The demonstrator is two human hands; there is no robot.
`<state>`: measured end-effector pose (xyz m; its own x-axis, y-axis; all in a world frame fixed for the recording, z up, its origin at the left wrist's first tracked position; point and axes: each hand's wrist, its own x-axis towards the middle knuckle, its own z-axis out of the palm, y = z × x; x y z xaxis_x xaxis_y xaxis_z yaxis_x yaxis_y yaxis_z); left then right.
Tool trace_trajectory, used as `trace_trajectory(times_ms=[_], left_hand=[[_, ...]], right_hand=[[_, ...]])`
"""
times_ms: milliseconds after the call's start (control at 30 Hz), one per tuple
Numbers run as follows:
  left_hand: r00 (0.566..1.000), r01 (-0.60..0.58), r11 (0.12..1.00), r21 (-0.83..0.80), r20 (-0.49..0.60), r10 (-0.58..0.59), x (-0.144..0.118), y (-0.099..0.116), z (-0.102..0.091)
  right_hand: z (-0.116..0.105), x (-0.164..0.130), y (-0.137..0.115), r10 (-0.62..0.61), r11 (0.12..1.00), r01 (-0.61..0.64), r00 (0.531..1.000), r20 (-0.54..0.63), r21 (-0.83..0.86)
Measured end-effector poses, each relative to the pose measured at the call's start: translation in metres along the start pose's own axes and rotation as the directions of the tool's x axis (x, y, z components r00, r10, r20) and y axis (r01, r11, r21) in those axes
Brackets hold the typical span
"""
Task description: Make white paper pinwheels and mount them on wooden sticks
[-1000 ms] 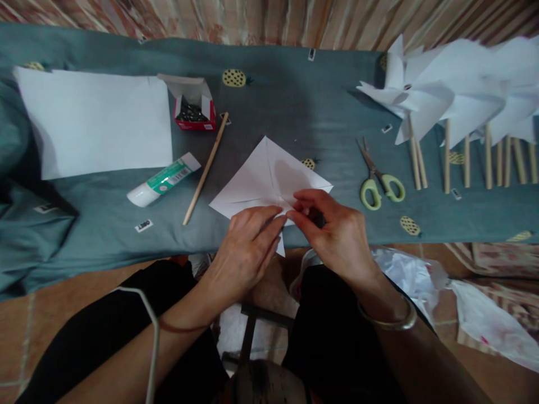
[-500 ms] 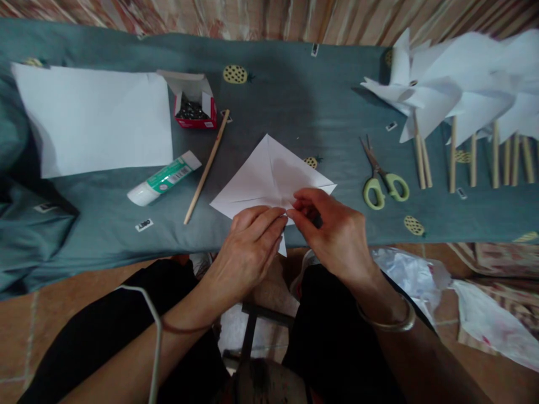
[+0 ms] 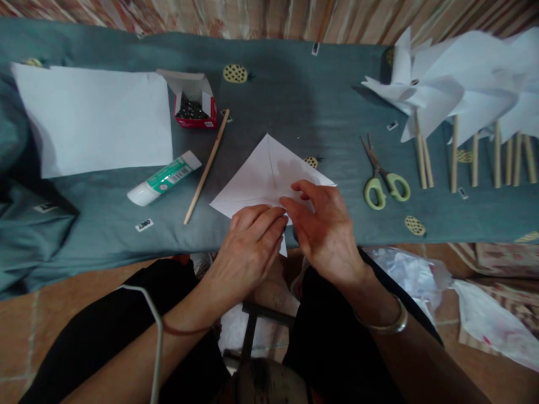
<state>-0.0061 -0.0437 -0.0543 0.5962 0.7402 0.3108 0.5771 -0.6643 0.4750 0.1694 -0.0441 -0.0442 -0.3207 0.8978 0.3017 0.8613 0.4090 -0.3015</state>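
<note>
A white paper square (image 3: 259, 168) with creased or cut lines from its corners lies turned like a diamond at the table's near edge. Its near corner hangs past that edge. My left hand (image 3: 252, 241) grips the paper's near side, fingers together and bent over it, the thumb hidden. Over the right part of the paper, my right hand (image 3: 326, 224) has its thumb and fingers apart, holding nothing visible. A wooden stick (image 3: 206, 168) lies left of the paper. To the right are scissors (image 3: 381, 182) with green handles, blades slightly apart.
A stack of white paper (image 3: 105, 120), a glue tube (image 3: 164, 178) and an open red box (image 3: 196, 120) of small dark metal pieces occupy the left side. Several paper pinwheels (image 3: 467, 90) on sticks lie at the right on the green tablecloth (image 3: 337, 90). Plastic bags (image 3: 410, 275) sit below.
My right thumb and fingers have spread from a pinch near the paper's middle, and that hand has shifted slightly left. My left hand stays in place on the paper.
</note>
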Motion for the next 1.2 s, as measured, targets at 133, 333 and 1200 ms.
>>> trace_trajectory(times_ms=[133,333,1200], left_hand=[[1.0,-0.004,1.0,0.006,-0.005,0.004,0.0,0.0,0.0],[1.0,-0.001,1.0,0.004,0.005,0.001,0.0,0.001,-0.002],[1.0,0.016,1.0,-0.002,0.023,-0.016,0.001,0.002,-0.005]], right_hand=[[0.002,0.0,-0.002,0.002,1.0,-0.002,1.0,0.007,-0.021],[0.004,0.0,-0.004,0.009,1.0,-0.009,1.0,0.003,-0.007],[0.004,-0.006,0.0,0.034,0.998,-0.036,0.999,0.037,0.054]])
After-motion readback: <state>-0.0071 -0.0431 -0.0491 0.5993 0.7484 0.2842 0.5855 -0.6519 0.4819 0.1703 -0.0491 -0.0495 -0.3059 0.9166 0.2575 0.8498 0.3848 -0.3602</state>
